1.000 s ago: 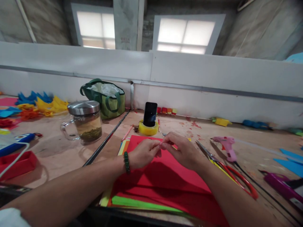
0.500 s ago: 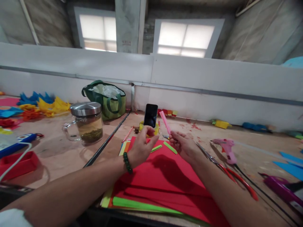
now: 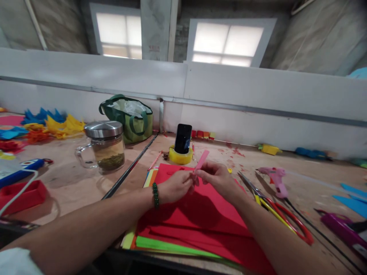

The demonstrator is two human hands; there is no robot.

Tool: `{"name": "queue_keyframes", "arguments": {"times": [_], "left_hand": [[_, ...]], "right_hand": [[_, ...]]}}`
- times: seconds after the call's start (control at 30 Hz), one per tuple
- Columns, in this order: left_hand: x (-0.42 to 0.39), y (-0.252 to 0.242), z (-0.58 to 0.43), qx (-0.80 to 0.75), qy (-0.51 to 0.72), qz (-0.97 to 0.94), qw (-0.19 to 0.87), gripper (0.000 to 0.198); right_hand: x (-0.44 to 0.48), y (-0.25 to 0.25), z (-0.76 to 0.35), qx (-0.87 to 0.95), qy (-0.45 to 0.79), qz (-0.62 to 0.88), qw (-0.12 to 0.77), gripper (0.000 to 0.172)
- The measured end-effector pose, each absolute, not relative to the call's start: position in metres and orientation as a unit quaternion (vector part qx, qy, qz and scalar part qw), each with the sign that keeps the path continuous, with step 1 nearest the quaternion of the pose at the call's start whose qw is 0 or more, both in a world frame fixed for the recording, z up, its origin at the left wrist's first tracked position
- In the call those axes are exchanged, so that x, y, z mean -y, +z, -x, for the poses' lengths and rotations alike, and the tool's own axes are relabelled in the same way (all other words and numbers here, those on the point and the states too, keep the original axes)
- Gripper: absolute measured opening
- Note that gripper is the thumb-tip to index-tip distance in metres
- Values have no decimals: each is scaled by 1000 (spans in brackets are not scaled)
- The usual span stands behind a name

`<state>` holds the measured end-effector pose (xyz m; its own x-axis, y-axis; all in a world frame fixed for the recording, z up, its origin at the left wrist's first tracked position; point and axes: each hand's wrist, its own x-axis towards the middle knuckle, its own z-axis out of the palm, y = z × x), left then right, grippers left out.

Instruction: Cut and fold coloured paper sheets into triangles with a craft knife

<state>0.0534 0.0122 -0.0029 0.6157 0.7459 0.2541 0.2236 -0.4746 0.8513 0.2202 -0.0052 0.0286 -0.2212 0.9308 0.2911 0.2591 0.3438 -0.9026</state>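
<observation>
Both hands meet over a stack of coloured paper sheets (image 3: 200, 225), red on top. My left hand (image 3: 174, 186), with a green bead bracelet at the wrist, and my right hand (image 3: 215, 177) both pinch the lower end of a narrow pink paper strip (image 3: 202, 159). The strip sticks up and to the right from between the fingertips. Both hands have their fingers closed on it.
A phone (image 3: 183, 138) stands in a yellow tape roll (image 3: 180, 156) behind the hands. Red-handled scissors (image 3: 275, 208) and a pink glue gun (image 3: 275, 179) lie to the right. A lidded glass mug (image 3: 104, 147), a green bag (image 3: 129, 116) and paper flowers (image 3: 43, 126) sit left.
Half a second ago my hands were apart, the right holding the pink strip upright. Now the left hand has come back to the strip, and both pinch it.
</observation>
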Motion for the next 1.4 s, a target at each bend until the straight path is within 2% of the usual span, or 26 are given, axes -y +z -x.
{"name": "queue_keyframes", "arguments": {"times": [0.37, 0.6, 0.7, 0.8, 0.87, 0.97, 1.1, 1.17, 1.4], "left_hand": [[-2, 6, -52, -292, 315, -816, 386, 29], [-2, 5, -52, -309, 348, -809, 359, 34], [-2, 6, -51, -322, 369, -800, 348, 33], [-1, 7, -51, -329, 382, -788, 352, 33], [-2, 6, -52, -327, 388, -783, 360, 34], [-4, 3, -53, -318, 398, -781, 362, 35], [-5, 0, -54, -298, 398, -792, 353, 36], [-4, 0, -55, -291, 391, -804, 340, 35], [-3, -4, -54, -301, 366, -832, 289, 24]], "right_hand": [[4, 29, -228, 708, 339, 421, 453, 30], [10, 33, -228, 741, 251, 401, 477, 22], [17, 32, -225, 783, 159, 363, 479, 12], [23, 28, -224, 850, -5, 305, 429, 21], [25, 27, -223, 873, -61, 284, 392, 26], [25, 30, -223, 875, -24, 277, 396, 28], [20, 36, -223, 810, 163, 336, 452, 14], [17, 36, -223, 772, 233, 367, 464, 12], [12, 33, -220, 727, 304, 407, 461, 20]]}}
